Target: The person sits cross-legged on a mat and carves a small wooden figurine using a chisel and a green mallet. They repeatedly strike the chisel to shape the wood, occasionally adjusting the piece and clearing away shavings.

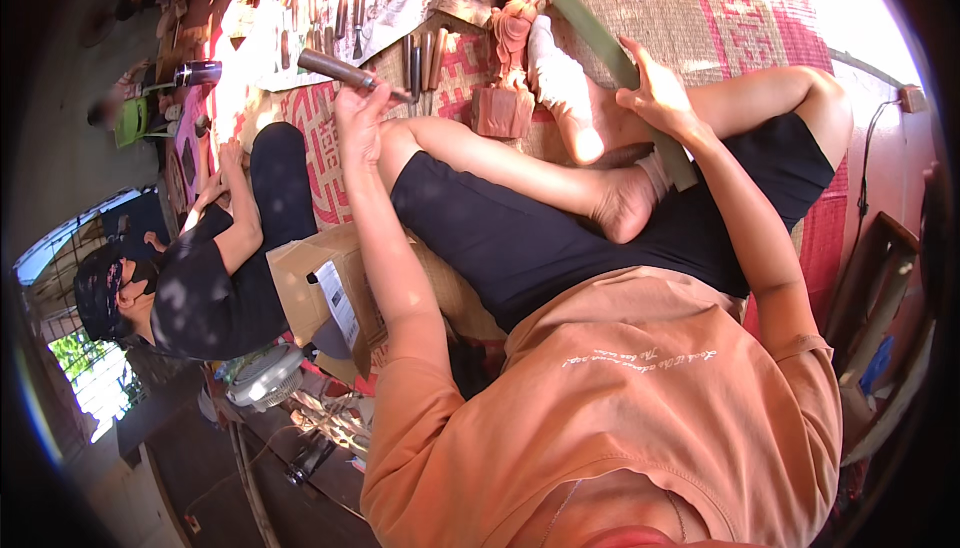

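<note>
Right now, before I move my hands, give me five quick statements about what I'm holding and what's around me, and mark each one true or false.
1. Your left hand holds a brown-handled tool. True.
2. Only one of your hands is holding something. False: the right hand holds a long green bar.
3. A reddish carved figure is in front of you, over the woven mat. True.
4. The mat is all one colour. False: it is tan with red patterns.
5. A cardboard box is on your left. True.
</note>
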### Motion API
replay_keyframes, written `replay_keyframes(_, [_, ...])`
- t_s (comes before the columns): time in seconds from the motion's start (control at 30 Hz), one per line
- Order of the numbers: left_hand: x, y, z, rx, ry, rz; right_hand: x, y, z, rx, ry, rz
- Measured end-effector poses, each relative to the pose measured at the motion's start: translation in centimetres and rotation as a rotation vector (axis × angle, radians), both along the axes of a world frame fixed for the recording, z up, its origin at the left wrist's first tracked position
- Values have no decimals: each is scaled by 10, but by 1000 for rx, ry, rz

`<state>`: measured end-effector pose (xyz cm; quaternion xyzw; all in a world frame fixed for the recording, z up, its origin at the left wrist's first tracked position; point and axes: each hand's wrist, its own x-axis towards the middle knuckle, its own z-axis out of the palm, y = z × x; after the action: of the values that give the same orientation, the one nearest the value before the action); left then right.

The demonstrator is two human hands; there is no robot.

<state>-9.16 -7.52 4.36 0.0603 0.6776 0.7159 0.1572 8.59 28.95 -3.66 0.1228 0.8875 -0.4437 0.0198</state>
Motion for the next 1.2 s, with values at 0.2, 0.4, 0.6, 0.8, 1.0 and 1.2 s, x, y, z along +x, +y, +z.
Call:
replay_keyframes(0.2, [38, 93, -45, -162, 351, 37, 1, -4, 3, 21, 65, 5])
replay_keyframes(0.4, [56, 118, -44, -668, 795, -28, 3, 0, 4, -17, 29, 11])
replay_keyframes(0.6, [55, 116, -54, -671, 790, 14, 5, 1, 10, -125, 17, 28])
replay_keyframes(0.8, [55, 114, -63, -671, 926, -54, 2, 10, -17, -479, 112, -30])
replay_keyframes(1.0, [55, 110, -67, -659, 936, -72, 8, 6, 32, -990, 131, 42])
replay_keyframes(1.2, [59, 108, -66, -711, 939, -71, 13, -6, 78, -969, -99, 133])
